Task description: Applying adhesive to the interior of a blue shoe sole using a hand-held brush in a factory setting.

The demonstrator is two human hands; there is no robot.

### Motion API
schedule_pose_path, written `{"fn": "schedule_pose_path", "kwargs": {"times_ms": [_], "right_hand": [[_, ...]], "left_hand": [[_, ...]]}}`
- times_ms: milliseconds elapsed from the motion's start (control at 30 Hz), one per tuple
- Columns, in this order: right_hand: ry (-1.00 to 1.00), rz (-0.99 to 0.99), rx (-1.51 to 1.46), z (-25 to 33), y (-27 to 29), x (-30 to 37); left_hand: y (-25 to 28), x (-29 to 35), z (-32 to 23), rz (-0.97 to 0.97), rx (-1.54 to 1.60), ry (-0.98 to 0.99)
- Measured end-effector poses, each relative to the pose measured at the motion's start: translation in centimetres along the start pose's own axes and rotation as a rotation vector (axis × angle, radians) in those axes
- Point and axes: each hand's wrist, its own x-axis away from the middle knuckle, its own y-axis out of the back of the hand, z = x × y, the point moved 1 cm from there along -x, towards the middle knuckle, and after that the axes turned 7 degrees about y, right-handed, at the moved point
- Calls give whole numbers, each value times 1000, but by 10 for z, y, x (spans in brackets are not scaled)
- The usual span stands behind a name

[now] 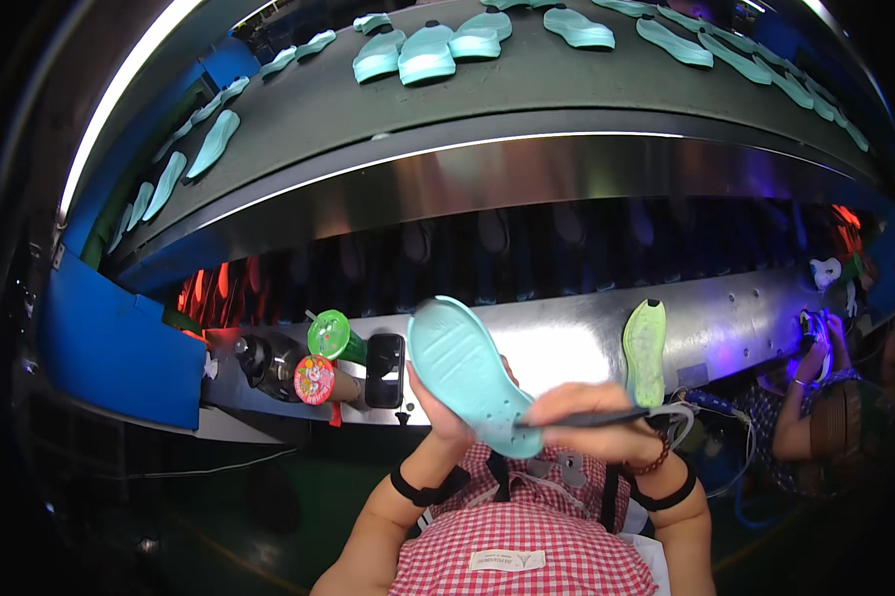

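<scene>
The left hand is clamped on the teal sole, its palm below and along the sole's left edge, with fingertips showing past the right edge. The sole is held up in front of the person's chest, over the near edge of the counter, its long axis slanting from upper left to lower right. The right hand is closed round a dark tool with a pale cord, and it is nearer the sole's lower end, where small holes show. From that hand, the sole lies to the left and farther from the body. The tool lies almost level, pointing left, so it meets the sole's axis at an angle; its tip is at the lower end, though whether it touches cannot be told. A green sole rests on the counter beyond the right hand, and a phone lies left of the teal sole.
</scene>
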Motion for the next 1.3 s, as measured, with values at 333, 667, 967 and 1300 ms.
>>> {"fn": "schedule_pose_path", "kwargs": {"times_ms": [333, 667, 967, 1300], "right_hand": [[-75, -71, 279, 6, 5, 10], [-114, 151, 195, -4, 5, 23], [-314, -374, -533, -7, -20, 17], [-87, 259, 119, 21, -3, 7]], "left_hand": [[-13, -2, -23, -102, -1, -263], [-18, -4, -32, -47, -125, -285], [-38, 15, -5, -105, -12, 9], [1, 10, -33, 77, -200, 448]]}}
